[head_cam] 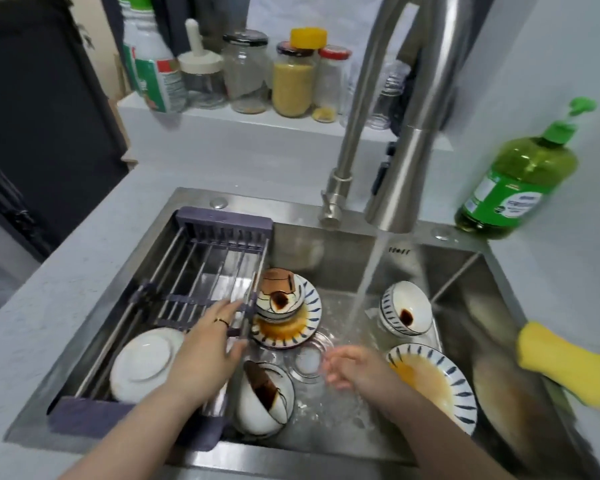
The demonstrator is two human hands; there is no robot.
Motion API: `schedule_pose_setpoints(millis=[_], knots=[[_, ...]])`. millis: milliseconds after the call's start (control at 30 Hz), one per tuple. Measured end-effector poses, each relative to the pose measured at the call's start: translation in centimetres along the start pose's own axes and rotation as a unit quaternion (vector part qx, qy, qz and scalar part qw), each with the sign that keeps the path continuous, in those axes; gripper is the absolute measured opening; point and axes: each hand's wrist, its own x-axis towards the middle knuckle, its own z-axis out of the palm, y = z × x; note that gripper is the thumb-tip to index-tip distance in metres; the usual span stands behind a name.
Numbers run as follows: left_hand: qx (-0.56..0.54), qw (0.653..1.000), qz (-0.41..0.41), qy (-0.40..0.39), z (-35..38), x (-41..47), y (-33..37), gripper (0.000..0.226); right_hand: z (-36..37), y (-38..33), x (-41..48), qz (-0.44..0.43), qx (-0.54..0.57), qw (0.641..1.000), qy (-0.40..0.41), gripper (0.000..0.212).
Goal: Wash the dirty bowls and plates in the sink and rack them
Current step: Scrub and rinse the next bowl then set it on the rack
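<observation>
Water runs from the faucet into the sink and lands just behind the right hand. That hand sits low over the drain, fingers loosely curled, holding nothing; its outline is blurred. The left hand lies on the inner rail of the rack, fingers straight, gripping nothing.

Rack: spans the left part of the sink. One white bowl rests in it upside down, near end.

Unwashed, all on the sink floor:
- stacked bowls on a striped plate, just beside the rack
- tipped bowl on its side, near the front wall, brown streak inside
- back bowl, right of the stream, dark spot inside
- right plate, orange film, touching the right wrist's far side

Judgement: step in hand is picking the next dish; most of the load remains. The sponge lies on the sink's right rim and the soap bottle stands on the desk behind it, both on the right hand's side. Best order: right hand takes the sponge, left hand lifts the tipped bowl, nearest to it. Wet glazed ware is likely slippery, so grip by the rim and foot. Scrub off-stream, rinse under it, then rack upside down beside the white bowl. Leave the stack until single pieces are out.
</observation>
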Motion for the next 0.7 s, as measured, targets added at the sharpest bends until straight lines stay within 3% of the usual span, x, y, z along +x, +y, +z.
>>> schedule_pose_setpoints(millis=[133,300,400,533,567,667,700], knots=[[-0.01,0.998,-0.055,-0.035,3.6,1.4,2.9,0.069,-5.1,3.8,-0.7,0.075,-0.047,0.994,0.059,0.02],[0.031,0.991,-0.119,-0.044,4.8,1.8,3.6,0.074,-11.3,9.0,1.2,0.155,-0.175,0.954,0.187,0.031],[0.081,0.989,-0.118,-0.045,5.0,1.8,4.1,0.07,-12.6,10.2,2.8,0.155,-0.245,0.935,0.204,0.045],[0.107,0.985,-0.125,-0.053,5.2,1.9,4.2,0.069,-13.9,11.0,5.4,0.154,-0.39,0.883,0.213,0.054],[0.11,0.984,-0.128,-0.054,5.3,2.0,4.1,0.069,-14.5,11.4,6.0,0.162,-0.39,0.879,0.219,0.052],[0.124,0.982,-0.13,-0.054,5.3,2.0,4.1,0.067,-15.4,12.6,6.6,0.145,-0.498,0.844,0.135,0.039],[0.129,0.982,-0.13,-0.053,5.4,2.0,4.1,0.066,-15.6,13.2,6.7,0.136,-0.487,0.851,0.137,0.037]])
